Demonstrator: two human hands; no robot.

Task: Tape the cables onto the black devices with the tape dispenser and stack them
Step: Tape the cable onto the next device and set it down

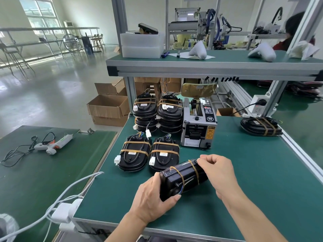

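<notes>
A black device (183, 179) with two brown tape bands is held tilted just above the green table (262, 180). My left hand (153, 198) grips its near end, where thin wires show. My right hand (218, 168) pinches the far tape band at the device's top edge. Two taped devices (150, 154) lie flat side by side beyond it, white connectors at their left. Behind them stand two stacks of taped devices (157, 112). The grey tape dispenser (199, 124) stands right of the stacks. Another taped device (261, 126) lies at the table's right edge.
An aluminium shelf (209, 69) overhangs the back of the table. A glue gun (52, 144) with its cord lies on the left table. White cables and adapters (64, 210) hang at the gap between tables. Cardboard boxes (108, 107) sit on the floor. A person sits far right.
</notes>
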